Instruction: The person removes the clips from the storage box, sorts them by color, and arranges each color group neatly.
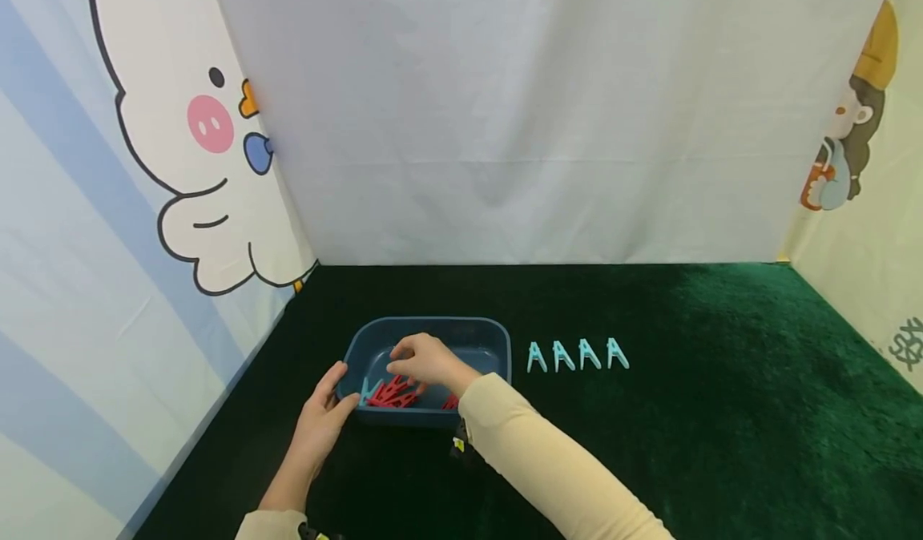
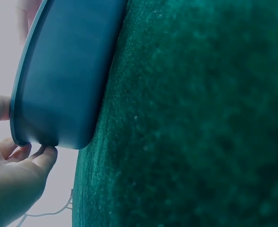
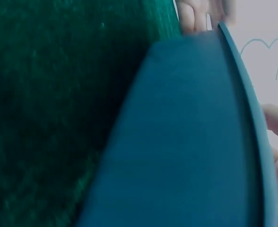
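Note:
A dark blue plastic basin (image 1: 433,418) sits on the green cloth. My left hand (image 1: 322,416) grips its left end at the near corner, fingers around the rim, also seen against the outer wall in the left wrist view (image 2: 16,179). Inside lie several red clothespins (image 1: 392,394) and a light blue clothespin (image 1: 366,389). My right hand (image 1: 425,361) reaches into the basin over the red clothespins, fingers loosely bent; thumb and forefinger look apart with nothing visible between them. Its lower fingertips are partly hidden. Right of the basin several light blue clothespins (image 1: 562,356) stand in a row, spread like letter A.
Dark green velvety cloth (image 1: 721,412) covers the table. A white curtain (image 1: 541,123) hangs behind it. Printed side panels (image 1: 72,324) flank the table at left and right. More red clothespins (image 1: 450,401) show beside my right wrist in the basin.

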`<action>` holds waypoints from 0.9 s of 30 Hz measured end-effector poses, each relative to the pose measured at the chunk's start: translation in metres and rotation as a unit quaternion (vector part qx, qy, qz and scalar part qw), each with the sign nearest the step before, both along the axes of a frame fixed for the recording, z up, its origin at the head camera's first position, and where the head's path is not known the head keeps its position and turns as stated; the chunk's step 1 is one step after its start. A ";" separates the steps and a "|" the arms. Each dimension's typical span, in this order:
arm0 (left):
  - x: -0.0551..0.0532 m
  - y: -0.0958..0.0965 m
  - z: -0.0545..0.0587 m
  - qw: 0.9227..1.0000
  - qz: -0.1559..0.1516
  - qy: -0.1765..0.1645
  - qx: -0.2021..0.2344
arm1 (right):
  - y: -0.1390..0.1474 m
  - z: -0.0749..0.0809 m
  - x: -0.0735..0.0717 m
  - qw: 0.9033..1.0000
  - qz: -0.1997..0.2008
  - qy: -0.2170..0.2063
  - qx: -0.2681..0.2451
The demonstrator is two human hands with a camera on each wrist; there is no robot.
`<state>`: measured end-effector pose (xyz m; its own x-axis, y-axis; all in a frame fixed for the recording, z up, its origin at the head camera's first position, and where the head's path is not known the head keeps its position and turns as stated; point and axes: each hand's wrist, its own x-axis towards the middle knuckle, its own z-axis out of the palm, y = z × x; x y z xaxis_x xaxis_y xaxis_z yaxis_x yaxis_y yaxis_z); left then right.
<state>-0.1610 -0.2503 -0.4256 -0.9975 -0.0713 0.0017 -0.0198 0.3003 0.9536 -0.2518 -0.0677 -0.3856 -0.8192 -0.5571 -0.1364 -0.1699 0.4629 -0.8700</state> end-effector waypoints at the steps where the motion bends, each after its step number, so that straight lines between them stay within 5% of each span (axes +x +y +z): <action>1: 0.000 0.000 0.000 1.000 0.000 0.001 -0.001 | -0.003 -0.001 0.001 1.000 0.001 -0.007 -0.001; 15: 0.001 -0.001 0.000 1.000 -0.005 0.017 0.010 | -0.024 -0.010 0.006 0.994 0.013 -0.106 -0.038; 27: 0.003 0.001 0.001 1.000 -0.001 0.016 0.013 | -0.033 -0.013 0.005 0.993 0.009 -0.116 0.013</action>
